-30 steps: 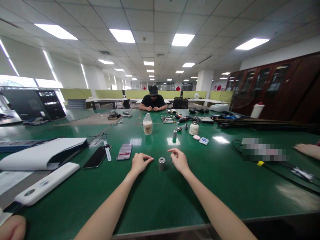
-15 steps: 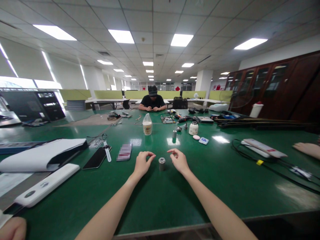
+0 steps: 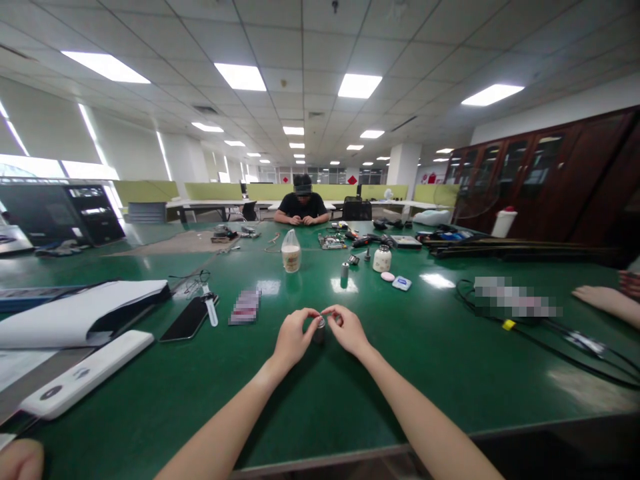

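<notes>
A small upright metal cylinder (image 3: 320,333) stands on the green table in front of me, its top partly covered by fingers. My left hand (image 3: 295,335) is at its left side, thumb and forefinger closed in a pinch by the rim. From the right, my right hand (image 3: 347,329) bends its thumb and forefinger together over the same rim. The fingertips of both hands nearly meet above the cylinder. Whatever they pinch, if anything, is too small to make out. Farther off stands a second metal cylinder (image 3: 345,270).
A bagged cup (image 3: 291,257), a white jar (image 3: 382,259), a pink round item (image 3: 387,276) and a small case (image 3: 402,283) stand beyond. Left lie a black phone (image 3: 186,319) and a white device (image 3: 87,375); right, black cables (image 3: 543,344). A person (image 3: 301,203) sits opposite; others' hands show at both edges.
Both hands have moved inward from either side of the cylinder, and their fingertips now come together at its top. The camera view has shifted slightly.
</notes>
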Action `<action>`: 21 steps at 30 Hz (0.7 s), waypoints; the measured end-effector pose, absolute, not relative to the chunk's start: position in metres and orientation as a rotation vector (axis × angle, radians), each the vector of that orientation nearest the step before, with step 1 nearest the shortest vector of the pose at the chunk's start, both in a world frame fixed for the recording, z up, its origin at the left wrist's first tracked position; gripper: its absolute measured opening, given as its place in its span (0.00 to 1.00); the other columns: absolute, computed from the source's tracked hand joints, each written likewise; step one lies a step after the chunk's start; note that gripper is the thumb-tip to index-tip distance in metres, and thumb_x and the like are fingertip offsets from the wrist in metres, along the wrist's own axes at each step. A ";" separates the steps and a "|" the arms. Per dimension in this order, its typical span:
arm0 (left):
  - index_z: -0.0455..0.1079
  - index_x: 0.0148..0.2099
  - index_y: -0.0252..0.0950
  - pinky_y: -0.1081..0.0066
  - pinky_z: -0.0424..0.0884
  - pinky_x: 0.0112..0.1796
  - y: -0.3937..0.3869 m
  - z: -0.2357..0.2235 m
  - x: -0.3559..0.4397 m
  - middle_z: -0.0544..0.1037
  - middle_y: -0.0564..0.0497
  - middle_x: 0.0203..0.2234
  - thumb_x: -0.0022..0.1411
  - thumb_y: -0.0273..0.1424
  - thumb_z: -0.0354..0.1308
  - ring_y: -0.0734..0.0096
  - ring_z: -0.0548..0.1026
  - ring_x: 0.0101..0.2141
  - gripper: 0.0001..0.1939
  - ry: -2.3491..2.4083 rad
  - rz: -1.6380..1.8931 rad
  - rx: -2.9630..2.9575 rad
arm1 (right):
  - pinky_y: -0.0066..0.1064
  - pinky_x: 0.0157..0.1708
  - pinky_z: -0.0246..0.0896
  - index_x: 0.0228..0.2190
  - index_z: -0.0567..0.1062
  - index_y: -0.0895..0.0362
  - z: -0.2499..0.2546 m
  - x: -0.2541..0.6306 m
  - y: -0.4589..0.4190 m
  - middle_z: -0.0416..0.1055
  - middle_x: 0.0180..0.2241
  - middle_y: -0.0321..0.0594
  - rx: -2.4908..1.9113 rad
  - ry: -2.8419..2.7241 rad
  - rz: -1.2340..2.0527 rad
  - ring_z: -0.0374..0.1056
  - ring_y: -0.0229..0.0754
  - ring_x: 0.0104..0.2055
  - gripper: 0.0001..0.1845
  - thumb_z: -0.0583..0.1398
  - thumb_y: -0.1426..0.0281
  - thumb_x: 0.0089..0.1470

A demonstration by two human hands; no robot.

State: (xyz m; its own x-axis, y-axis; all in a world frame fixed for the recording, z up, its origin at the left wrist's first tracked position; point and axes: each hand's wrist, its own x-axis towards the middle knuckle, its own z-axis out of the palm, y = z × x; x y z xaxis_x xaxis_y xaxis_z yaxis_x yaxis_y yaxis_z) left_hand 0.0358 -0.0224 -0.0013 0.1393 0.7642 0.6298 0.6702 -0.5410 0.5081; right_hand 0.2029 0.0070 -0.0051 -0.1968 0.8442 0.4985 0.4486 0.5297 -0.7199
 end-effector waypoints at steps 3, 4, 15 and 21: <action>0.72 0.42 0.39 0.67 0.69 0.42 -0.023 -0.002 0.036 0.78 0.49 0.37 0.65 0.37 0.51 0.66 0.74 0.40 0.11 1.401 1.410 2.280 | 0.25 0.25 0.55 0.35 0.76 0.54 -0.010 0.200 0.003 0.71 0.28 0.35 -1.069 -1.837 0.517 0.60 0.34 0.23 0.13 0.53 0.71 0.51; 0.72 0.42 0.39 0.66 0.69 0.42 -0.023 -0.002 0.036 0.78 0.49 0.37 0.65 0.37 0.50 0.66 0.74 0.40 0.11 1.391 1.415 2.278 | 0.25 0.25 0.55 0.35 0.76 0.54 -0.011 0.199 0.003 0.71 0.28 0.35 -1.067 -1.839 0.514 0.60 0.35 0.24 0.12 0.53 0.71 0.52; 0.65 0.55 0.40 0.65 0.69 0.45 -0.026 -0.008 0.033 0.75 0.47 0.40 0.68 0.36 0.45 0.67 0.73 0.41 0.17 1.390 1.458 2.189 | 0.27 0.30 0.59 0.38 0.76 0.54 -0.008 0.197 -0.003 0.73 0.33 0.37 -0.979 -1.827 0.510 0.63 0.36 0.27 0.15 0.52 0.63 0.58; 0.68 0.50 0.38 0.64 0.69 0.45 -0.025 -0.005 0.028 0.75 0.46 0.40 0.67 0.37 0.45 0.66 0.73 0.41 0.15 1.435 1.472 2.203 | 0.27 0.28 0.58 0.35 0.78 0.53 -0.006 0.193 -0.005 0.71 0.28 0.37 -0.995 -1.854 0.471 0.62 0.36 0.25 0.13 0.56 0.61 0.55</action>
